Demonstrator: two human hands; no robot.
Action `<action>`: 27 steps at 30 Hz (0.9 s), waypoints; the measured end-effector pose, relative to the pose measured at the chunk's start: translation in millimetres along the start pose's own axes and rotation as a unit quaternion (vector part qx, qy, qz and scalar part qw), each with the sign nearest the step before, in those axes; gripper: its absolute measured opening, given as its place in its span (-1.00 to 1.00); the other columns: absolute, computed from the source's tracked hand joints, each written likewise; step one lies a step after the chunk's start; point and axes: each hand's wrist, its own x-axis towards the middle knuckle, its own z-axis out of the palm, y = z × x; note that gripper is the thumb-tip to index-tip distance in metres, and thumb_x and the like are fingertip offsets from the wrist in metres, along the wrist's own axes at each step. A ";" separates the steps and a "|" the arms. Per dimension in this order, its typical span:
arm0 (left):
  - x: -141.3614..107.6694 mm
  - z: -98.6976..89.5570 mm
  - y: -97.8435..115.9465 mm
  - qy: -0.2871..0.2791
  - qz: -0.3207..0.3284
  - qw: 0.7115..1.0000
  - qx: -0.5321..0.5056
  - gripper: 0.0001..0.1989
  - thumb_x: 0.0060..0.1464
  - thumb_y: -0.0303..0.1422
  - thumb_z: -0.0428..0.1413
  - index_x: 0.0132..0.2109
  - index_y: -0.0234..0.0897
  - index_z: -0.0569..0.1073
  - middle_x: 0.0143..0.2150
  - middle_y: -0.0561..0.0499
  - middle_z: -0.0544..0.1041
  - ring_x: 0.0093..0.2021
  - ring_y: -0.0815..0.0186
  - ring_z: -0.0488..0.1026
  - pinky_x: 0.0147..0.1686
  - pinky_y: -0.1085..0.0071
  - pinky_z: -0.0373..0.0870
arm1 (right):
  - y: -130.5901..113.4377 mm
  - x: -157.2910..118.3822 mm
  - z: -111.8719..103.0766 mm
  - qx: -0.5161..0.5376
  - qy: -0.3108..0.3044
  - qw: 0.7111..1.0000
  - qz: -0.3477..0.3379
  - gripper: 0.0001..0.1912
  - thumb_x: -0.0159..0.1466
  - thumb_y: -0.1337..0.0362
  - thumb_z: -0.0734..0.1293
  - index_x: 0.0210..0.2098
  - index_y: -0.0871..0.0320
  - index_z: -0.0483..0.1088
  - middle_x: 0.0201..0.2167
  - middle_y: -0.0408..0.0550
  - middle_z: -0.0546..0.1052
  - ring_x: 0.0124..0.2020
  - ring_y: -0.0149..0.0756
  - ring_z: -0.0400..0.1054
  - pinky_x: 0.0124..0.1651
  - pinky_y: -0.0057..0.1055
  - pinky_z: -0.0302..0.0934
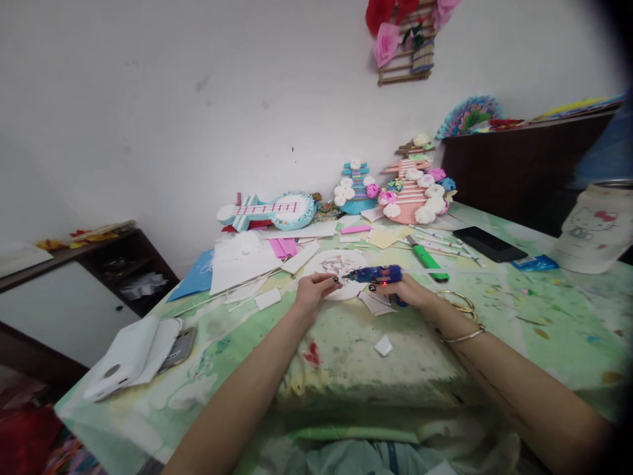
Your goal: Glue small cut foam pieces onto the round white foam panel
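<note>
My right hand (pixel 403 289) is wrapped round a blue hot glue gun (pixel 376 274) with a red light lit. Its nozzle points left, toward my left hand (pixel 319 290). The fingers of my left hand are pinched together near the nozzle tip; whatever they hold is too small to make out. Both hands are over a round white piece (pixel 352 290) with brownish marks on it, lying on the green patterned tablecloth (pixel 341 356). A cut paper scrap (pixel 376 303) lies beside the glue gun, below the round piece.
A green utility knife (pixel 428 260), gold scissors (pixel 459 303) and a black phone (pixel 489 244) lie on the right. A white cup (pixel 596 227) stands beyond. A blue paper instrument (pixel 271 210) and flower-decorated models (pixel 413 191) are at the back. A white case (pixel 133 356) lies left.
</note>
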 end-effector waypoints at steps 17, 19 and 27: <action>0.5 -1.3 -3.0 -0.006 0.011 1.000 0.017 -0.81 -0.31 -0.47 0.29 -0.43 -0.43 0.52 -0.54 -0.02 0.53 -0.48 0.34 0.51 -0.15 0.26 0.45 | -2.0 -1.3 3.3 0.007 0.019 1.000 0.001 -0.79 -0.12 0.16 0.39 -0.56 0.17 0.41 -0.72 -0.23 0.28 -0.66 -0.43 0.10 -0.61 -0.45 -0.05; 0.2 -1.0 -2.6 -0.003 0.011 1.000 0.020 -0.82 -0.31 -0.47 0.28 -0.43 -0.43 0.52 -0.55 -0.02 0.52 -0.49 0.35 0.50 -0.16 0.27 0.45 | 0.4 0.6 2.7 0.008 0.035 0.999 -0.007 -0.78 -0.09 0.12 0.38 -0.53 0.16 0.42 -0.71 -0.24 0.27 -0.65 -0.44 0.10 -0.60 -0.45 -0.05; 1.2 -0.6 -2.0 0.017 0.032 0.999 0.035 -0.82 -0.31 -0.46 0.24 -0.43 -0.43 0.50 -0.55 0.00 0.51 -0.48 0.37 0.50 -0.17 0.31 0.45 | -0.3 -0.2 1.9 0.004 0.043 0.999 0.000 -0.76 -0.12 0.14 0.41 -0.54 0.19 0.44 -0.74 -0.25 0.26 -0.67 -0.43 0.09 -0.60 -0.44 -0.04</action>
